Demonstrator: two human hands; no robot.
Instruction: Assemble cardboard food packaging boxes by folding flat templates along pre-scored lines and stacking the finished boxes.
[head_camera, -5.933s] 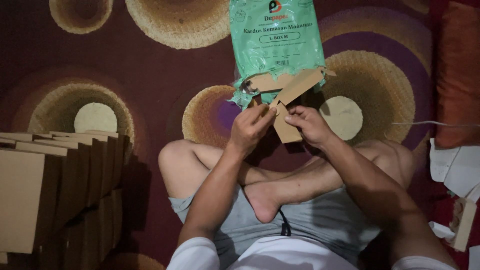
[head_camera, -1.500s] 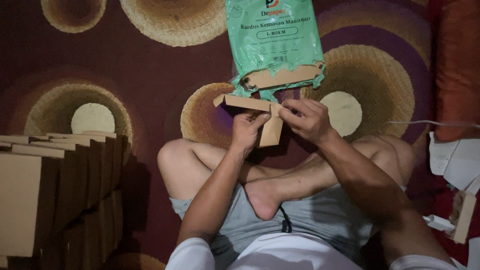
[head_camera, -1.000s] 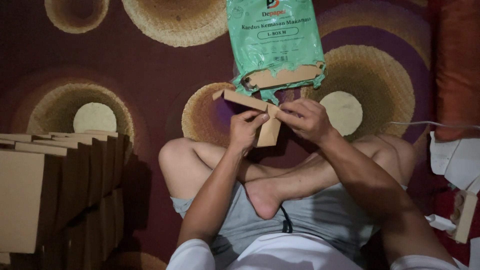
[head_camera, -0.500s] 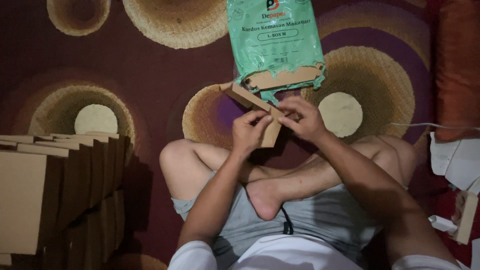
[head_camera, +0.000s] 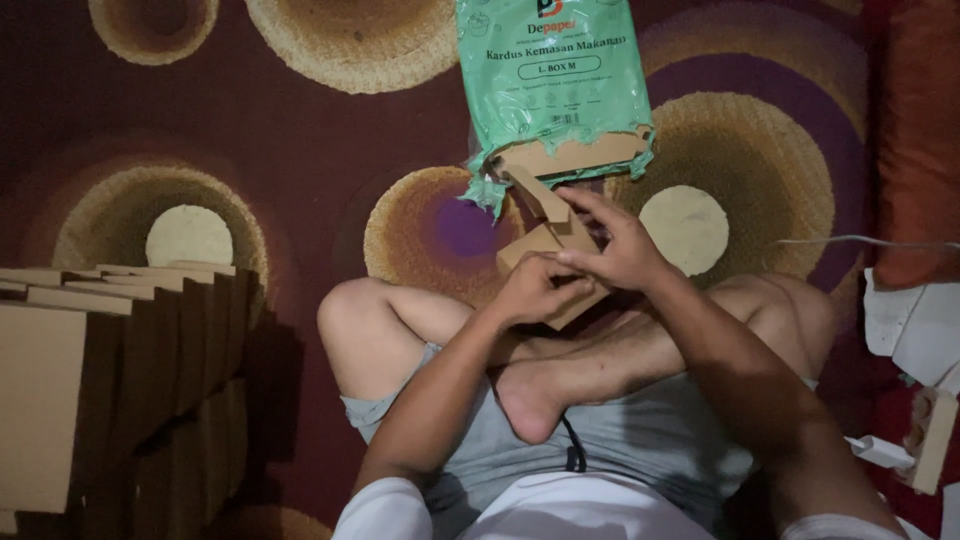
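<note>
The brown cardboard box blank (head_camera: 548, 255) sits a little above the middle of the frame, between both hands, and its long axis runs on a slant from the upper left, near the torn green plastic pack (head_camera: 553, 85), down to the lower right. The left hand (head_camera: 532, 290) clamps its lower edge from below and the right hand (head_camera: 620, 245) presses its fingers on the top from the right. Both are equally near, over the crossed legs (head_camera: 560, 350) on the patterned carpet (head_camera: 300, 150).
</note>
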